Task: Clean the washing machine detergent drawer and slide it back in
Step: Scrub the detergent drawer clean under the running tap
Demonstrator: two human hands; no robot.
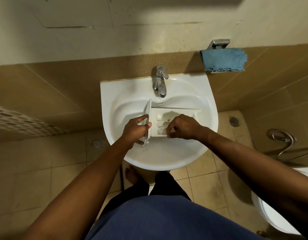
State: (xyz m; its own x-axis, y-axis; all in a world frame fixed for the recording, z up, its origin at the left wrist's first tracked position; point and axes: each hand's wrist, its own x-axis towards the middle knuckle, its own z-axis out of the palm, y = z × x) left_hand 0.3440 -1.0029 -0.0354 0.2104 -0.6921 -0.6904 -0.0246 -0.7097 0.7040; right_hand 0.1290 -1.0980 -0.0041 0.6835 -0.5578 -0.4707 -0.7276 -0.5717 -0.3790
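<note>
A white detergent drawer [168,115] lies in the white wash basin [115,101], its front panel to the left and its open compartments facing up. Dark grime shows in the middle compartment. My left hand [135,129] grips the front panel, thumb on the inner side and fingers round the outside. My right hand [181,126] hovers over the drawer's near side with fingers curled, its fingertips pinching the near edge of the drawer. The chrome tap [160,80] stands just behind the drawer; no water stream is visible.
A blue cloth [224,59] hangs on a metal holder on the tiled wall, right of the tap. A toilet [271,210] and a chrome hose [281,141] are at the right. Floor drains sit on either side of the basin. A perforated basket [16,118] shows at the left.
</note>
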